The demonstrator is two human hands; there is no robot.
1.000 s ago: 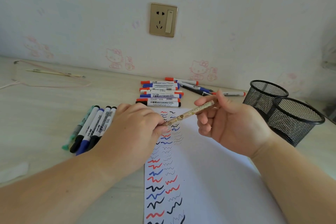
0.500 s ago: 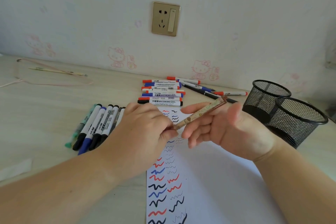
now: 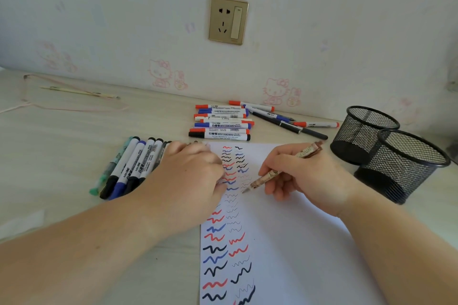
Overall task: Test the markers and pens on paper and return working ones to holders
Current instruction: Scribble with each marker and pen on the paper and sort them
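My right hand (image 3: 304, 176) grips a tan patterned pen (image 3: 267, 177) in a writing hold, its bare tip just above the white paper (image 3: 285, 242) beside the column of small squiggles. My left hand (image 3: 190, 181) rests with curled fingers on the paper's left edge; nothing shows in it. Red, blue and black test squiggles run down the sheet's left side. Two black mesh holders (image 3: 352, 141) (image 3: 401, 181) stand at the right, nothing showing inside them. Several whiteboard markers (image 3: 223, 126) lie stacked behind the paper.
A row of markers (image 3: 133, 163) and a green pen (image 3: 109, 171) lie left of my left hand. Black pens (image 3: 292, 126) and a red-capped marker (image 3: 317, 124) lie by the wall. A pink cable (image 3: 74, 106) lies at the far left.
Both hands held the pen in the air before. My left hand let go and dropped onto the paper's edge. My right hand turned the pen point-down and lowered it to the sheet.
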